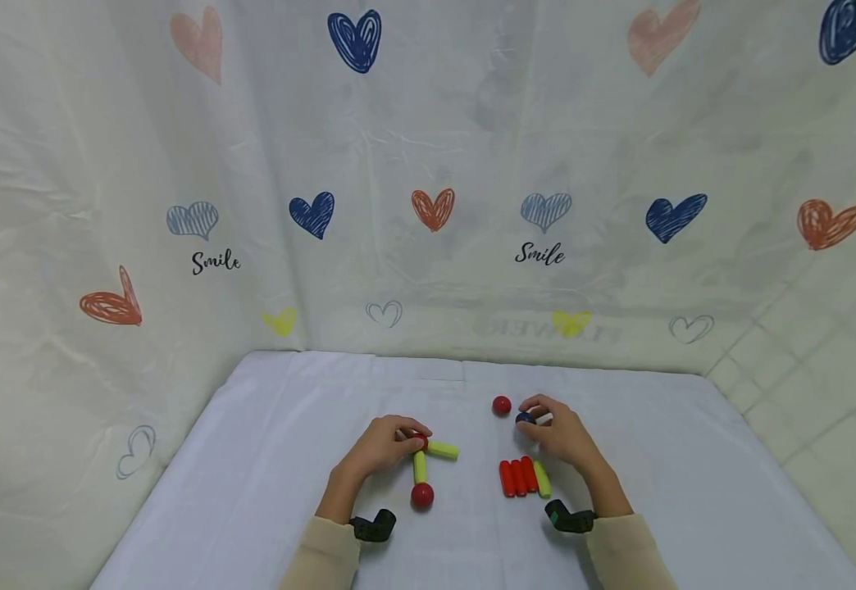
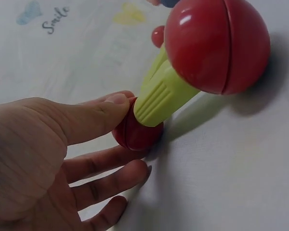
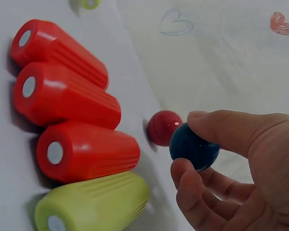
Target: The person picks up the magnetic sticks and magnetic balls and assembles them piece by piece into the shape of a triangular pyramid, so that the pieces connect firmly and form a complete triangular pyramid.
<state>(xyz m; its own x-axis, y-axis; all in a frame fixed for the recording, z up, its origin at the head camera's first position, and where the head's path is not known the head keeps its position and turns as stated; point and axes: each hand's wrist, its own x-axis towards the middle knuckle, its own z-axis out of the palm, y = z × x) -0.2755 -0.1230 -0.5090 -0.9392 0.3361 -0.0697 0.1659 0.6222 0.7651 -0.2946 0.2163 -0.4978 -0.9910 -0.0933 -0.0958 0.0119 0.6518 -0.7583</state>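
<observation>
My left hand (image 1: 389, 446) pinches a red ball (image 2: 137, 129) between thumb and fingers. Two yellow-green rods meet that ball: one rod (image 1: 420, 468) runs toward me to a second red ball (image 1: 422, 496), the other rod (image 1: 443, 450) points right. On the right, my right hand (image 1: 562, 429) pinches a dark blue ball (image 3: 194, 146) by thumb and fingertips. Just left of it a loose red ball (image 1: 502, 406) lies on the table. Three red rods (image 1: 520, 477) and one yellow-green rod (image 1: 542, 479) lie side by side below the right hand.
A white cloth covers the table (image 1: 251, 492). Behind it hangs a pale curtain (image 1: 428, 279) printed with hearts and the word Smile. Each wrist wears a black camera mount, the left mount (image 1: 374, 527) close to the nearer red ball.
</observation>
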